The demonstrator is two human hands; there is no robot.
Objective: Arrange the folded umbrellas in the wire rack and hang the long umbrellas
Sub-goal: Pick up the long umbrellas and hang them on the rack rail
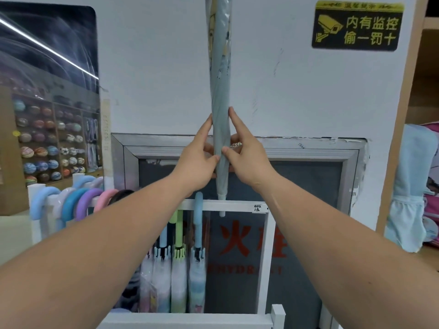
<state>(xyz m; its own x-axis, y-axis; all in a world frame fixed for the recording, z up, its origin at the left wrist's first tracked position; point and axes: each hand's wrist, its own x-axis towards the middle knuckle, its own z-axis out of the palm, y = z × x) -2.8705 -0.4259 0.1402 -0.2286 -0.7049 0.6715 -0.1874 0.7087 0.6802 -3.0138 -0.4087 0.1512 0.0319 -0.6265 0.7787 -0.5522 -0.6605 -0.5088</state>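
A long pale grey-blue umbrella in clear wrap hangs vertically against the white wall, its white tip just above the white rack bar. My left hand and my right hand hold its lower part from either side, thumbs pinching the fabric in front, index fingers stretched up along it. Its handle is out of view above. Below, long umbrellas with blue and green handles hang from the bar.
Several pastel curved handles hang on the rack's left rail. A grey-framed cabinet with red characters sits behind the rack. Light blue fabric goods hang at the right. A warning sign is on the wall.
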